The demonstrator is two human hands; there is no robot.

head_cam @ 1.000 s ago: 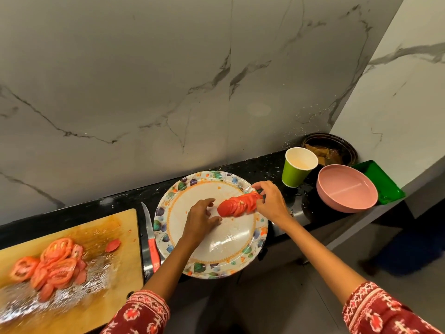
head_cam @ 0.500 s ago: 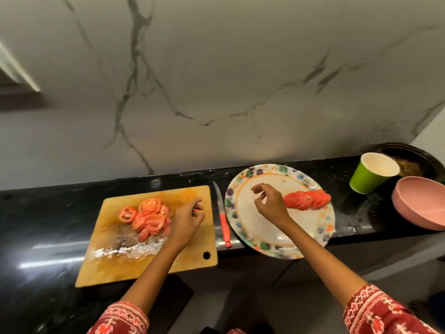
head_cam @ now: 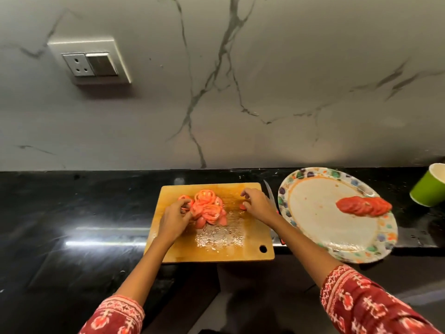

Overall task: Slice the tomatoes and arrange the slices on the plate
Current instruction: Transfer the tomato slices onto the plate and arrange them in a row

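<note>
A pile of tomato slices [head_cam: 206, 208] lies on the wooden cutting board [head_cam: 216, 249]. My left hand [head_cam: 173, 219] touches the pile's left side, fingers curled onto the slices. My right hand [head_cam: 256, 204] hovers over the board's right part, fingers apart, beside a small tomato piece [head_cam: 242, 207]. A row of overlapping tomato slices [head_cam: 363, 205] rests on the right side of the patterned plate [head_cam: 313, 227]. The knife [head_cam: 269, 192] lies between board and plate, mostly hidden by my right arm.
A green paper cup [head_cam: 429, 186] stands at the right edge of the black counter [head_cam: 72, 213]. A marble wall with a socket panel [head_cam: 90, 60] rises behind. Juice and seeds wet the board's middle.
The view swung left. My right hand left the plate and came over the board. My left hand moved from the board's right side onto the pile's left side.
</note>
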